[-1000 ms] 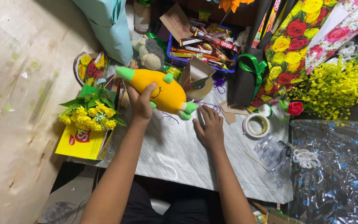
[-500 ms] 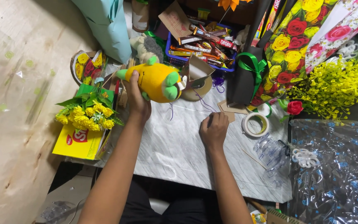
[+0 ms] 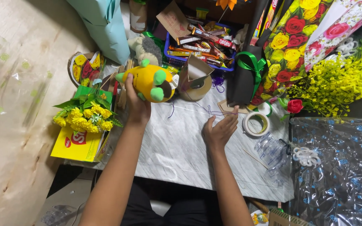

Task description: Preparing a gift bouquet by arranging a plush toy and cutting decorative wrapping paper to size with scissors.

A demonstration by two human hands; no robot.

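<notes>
One hand (image 3: pixel 135 102) grips a plump, fuzzy yellow plush toy (image 3: pixel 149 81).

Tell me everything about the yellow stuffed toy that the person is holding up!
The yellow stuffed toy looks soft and plush, with a rounded yellow body and little green knobs sticking out at its top, side and bottom. A darker patch shows near its right end. The left hand grips it from underneath and holds it up off the marble-look table, lying sideways. It hangs beside the open cardboard box, in front of a grey plush toy. The right hand does not touch it.
</notes>
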